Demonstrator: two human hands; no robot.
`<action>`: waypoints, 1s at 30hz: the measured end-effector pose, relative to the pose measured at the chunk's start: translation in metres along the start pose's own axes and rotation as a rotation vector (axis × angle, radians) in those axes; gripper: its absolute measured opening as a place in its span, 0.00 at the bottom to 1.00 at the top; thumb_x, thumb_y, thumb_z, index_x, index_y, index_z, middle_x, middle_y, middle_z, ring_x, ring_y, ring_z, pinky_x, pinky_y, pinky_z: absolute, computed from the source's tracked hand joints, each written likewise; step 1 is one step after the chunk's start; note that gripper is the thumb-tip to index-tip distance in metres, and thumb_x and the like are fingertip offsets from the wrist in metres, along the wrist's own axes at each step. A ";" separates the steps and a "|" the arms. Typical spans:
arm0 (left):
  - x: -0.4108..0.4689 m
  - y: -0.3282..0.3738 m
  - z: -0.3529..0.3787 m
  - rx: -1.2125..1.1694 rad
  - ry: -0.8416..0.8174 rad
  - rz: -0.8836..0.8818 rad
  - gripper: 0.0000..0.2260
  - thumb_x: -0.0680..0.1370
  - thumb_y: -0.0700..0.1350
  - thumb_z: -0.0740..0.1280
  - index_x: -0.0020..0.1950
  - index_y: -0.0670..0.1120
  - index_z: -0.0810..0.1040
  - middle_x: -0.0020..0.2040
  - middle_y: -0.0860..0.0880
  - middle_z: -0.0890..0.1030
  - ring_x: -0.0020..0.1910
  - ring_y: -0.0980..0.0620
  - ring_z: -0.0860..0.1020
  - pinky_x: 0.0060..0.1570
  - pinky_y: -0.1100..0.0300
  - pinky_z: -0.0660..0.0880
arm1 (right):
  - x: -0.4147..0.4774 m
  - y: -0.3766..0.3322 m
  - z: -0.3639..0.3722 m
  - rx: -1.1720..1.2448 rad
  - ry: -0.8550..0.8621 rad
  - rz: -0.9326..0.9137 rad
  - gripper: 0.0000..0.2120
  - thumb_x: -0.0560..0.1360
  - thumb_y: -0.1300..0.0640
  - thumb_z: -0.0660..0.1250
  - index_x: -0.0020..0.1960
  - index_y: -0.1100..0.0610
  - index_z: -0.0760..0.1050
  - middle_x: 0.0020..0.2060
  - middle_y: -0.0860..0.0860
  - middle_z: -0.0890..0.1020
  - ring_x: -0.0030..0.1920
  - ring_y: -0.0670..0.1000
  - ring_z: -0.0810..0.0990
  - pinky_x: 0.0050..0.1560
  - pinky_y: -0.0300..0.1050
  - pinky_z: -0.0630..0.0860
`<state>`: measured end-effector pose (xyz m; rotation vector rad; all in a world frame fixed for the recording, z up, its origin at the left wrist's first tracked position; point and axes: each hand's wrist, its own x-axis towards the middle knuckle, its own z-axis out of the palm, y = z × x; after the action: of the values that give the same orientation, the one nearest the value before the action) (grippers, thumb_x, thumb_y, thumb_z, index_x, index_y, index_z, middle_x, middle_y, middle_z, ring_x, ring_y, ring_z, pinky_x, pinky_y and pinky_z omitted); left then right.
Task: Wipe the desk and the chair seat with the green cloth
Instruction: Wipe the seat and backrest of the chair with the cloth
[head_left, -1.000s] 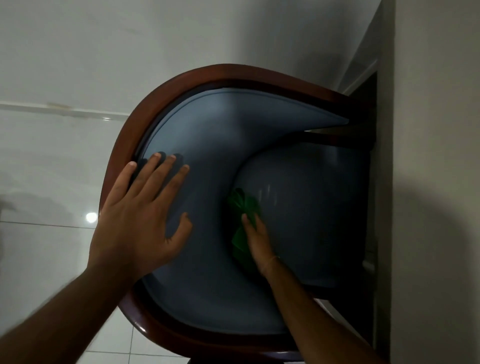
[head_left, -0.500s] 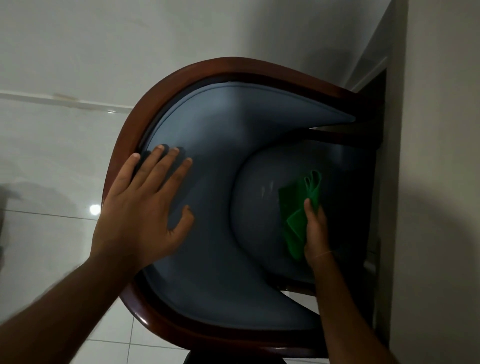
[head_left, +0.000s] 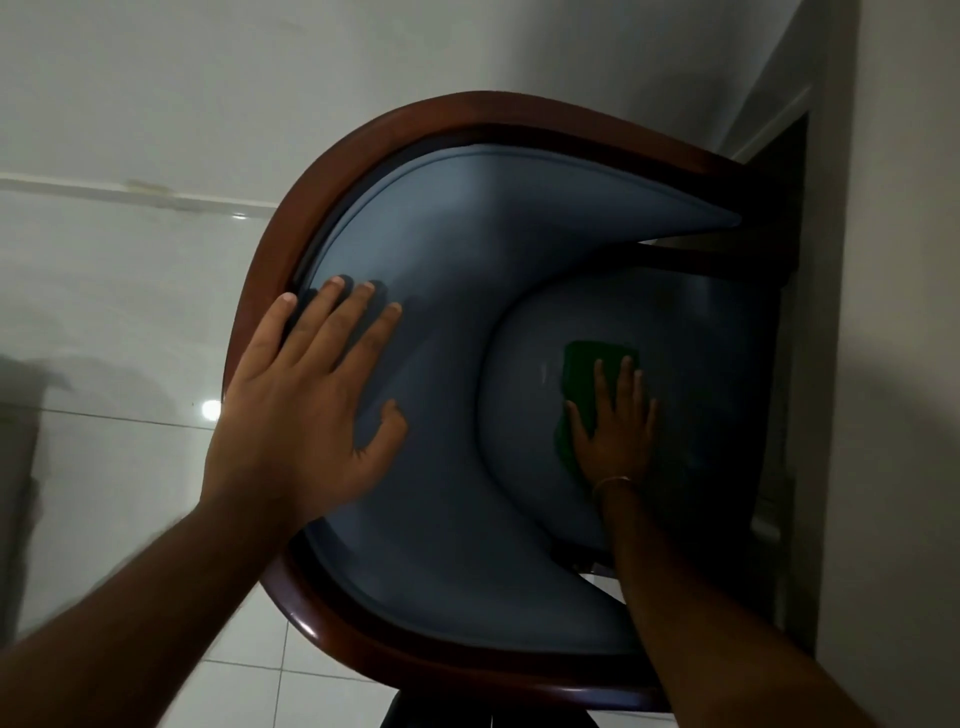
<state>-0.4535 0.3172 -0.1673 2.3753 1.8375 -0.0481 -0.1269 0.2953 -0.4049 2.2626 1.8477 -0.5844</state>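
A chair with a dark wooden rim (head_left: 260, 312) and a blue padded backrest (head_left: 457, 291) fills the view from above. Its blue seat (head_left: 717, 374) lies lower, at the right. My left hand (head_left: 306, 400) rests flat on the backrest padding, fingers spread, holding nothing. My right hand (head_left: 618, 421) presses flat on the green cloth (head_left: 587, 374) in the middle of the seat. The cloth shows above and to the left of my fingers. The desk is out of view.
White glossy floor tiles (head_left: 104, 312) lie to the left and below the chair. A pale wall (head_left: 904, 364) stands close on the right, with a dark gap (head_left: 779, 171) beside the chair. The chair's dark base (head_left: 488, 717) shows at the bottom.
My right hand has swept the cloth from the seat's left edge to its right side, then back a little toward the middle, and now lies flat on it. My left hand has stayed on the backrest.
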 end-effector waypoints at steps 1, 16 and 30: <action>0.000 0.000 0.000 0.000 -0.002 -0.002 0.34 0.82 0.60 0.58 0.86 0.47 0.66 0.87 0.45 0.65 0.88 0.45 0.59 0.87 0.42 0.51 | 0.007 0.006 -0.004 0.021 -0.001 0.033 0.36 0.84 0.38 0.57 0.86 0.48 0.49 0.86 0.56 0.48 0.85 0.61 0.49 0.83 0.64 0.51; 0.001 0.001 0.000 0.027 -0.007 -0.001 0.34 0.82 0.59 0.58 0.86 0.46 0.66 0.87 0.44 0.64 0.88 0.44 0.59 0.87 0.42 0.51 | -0.053 -0.044 0.008 0.004 -0.376 -0.682 0.27 0.88 0.50 0.55 0.85 0.53 0.55 0.85 0.52 0.51 0.85 0.57 0.54 0.83 0.56 0.55; 0.001 0.002 -0.001 0.044 -0.005 -0.005 0.34 0.81 0.59 0.58 0.86 0.46 0.66 0.87 0.43 0.65 0.88 0.44 0.60 0.87 0.42 0.51 | 0.055 -0.049 -0.117 -0.112 -0.182 -0.014 0.30 0.88 0.44 0.46 0.86 0.52 0.42 0.86 0.57 0.43 0.86 0.57 0.42 0.85 0.55 0.43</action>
<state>-0.4517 0.3182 -0.1661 2.3978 1.8591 -0.0963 -0.1425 0.3985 -0.3146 2.0537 1.7644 -0.6489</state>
